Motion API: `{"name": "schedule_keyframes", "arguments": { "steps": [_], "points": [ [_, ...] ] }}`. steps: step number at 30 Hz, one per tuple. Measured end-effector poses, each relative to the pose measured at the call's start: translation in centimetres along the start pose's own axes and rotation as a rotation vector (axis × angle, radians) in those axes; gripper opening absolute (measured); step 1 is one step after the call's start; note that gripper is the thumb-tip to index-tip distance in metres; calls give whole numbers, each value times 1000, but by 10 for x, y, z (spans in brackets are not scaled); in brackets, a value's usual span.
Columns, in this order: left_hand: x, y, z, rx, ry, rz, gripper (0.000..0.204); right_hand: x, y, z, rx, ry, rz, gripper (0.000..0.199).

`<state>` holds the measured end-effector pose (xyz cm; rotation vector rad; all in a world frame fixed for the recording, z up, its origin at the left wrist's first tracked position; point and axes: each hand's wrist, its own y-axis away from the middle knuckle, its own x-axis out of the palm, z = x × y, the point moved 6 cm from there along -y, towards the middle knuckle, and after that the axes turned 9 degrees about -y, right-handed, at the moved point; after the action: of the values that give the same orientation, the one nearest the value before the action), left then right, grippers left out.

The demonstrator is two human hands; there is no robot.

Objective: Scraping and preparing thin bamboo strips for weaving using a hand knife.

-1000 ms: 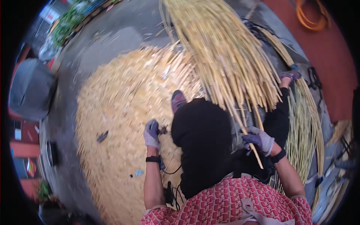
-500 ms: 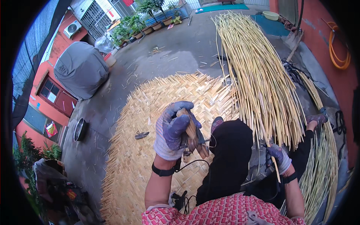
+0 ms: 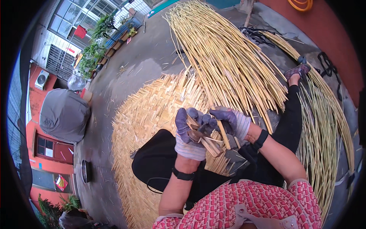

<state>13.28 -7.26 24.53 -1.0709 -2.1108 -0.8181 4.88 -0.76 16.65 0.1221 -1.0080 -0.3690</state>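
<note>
Both of my hands wear purple-and-white gloves and are close together over my lap. My left hand [image 3: 187, 140] grips a short wooden tool [image 3: 210, 146] of brown, blunt-ended pieces. Next to it, my right hand [image 3: 237, 121] is closed around a flat yellow reed [image 3: 223, 134], its near end beside the tool. Fingers hide where the reed and tool meet, so I cannot tell if they touch. Beneath and to the left spreads a woven reed mat [image 3: 146, 108] with ragged edges. A large pile of long reeds [image 3: 228, 57] lies beyond my right hand.
More reeds, greener and thinner [image 3: 320, 149], lie at the right by my outstretched leg. A covered grey object [image 3: 64, 114], a dark round basin [image 3: 84, 171] and potted plants [image 3: 95, 53] stand on the left. A red wall [image 3: 324, 42] borders the right.
My right hand has come up and left with a reed to meet my left hand. The left hand has lowered the wooden tool slightly. My bent knee has swung left over the mat; the view has turned.
</note>
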Motion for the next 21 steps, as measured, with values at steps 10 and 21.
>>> {"name": "schedule_keyframes", "arguments": {
  "steps": [10, 21],
  "points": [
    [-94, -4, 83, -291, -45, -81, 61, -43, -54, -4, 82, 72, -95, 39],
    [-155, -36, 128, -538, -216, -188, 63, -90, -147, -14, -175, 691, -431, 31]
  ]
}}
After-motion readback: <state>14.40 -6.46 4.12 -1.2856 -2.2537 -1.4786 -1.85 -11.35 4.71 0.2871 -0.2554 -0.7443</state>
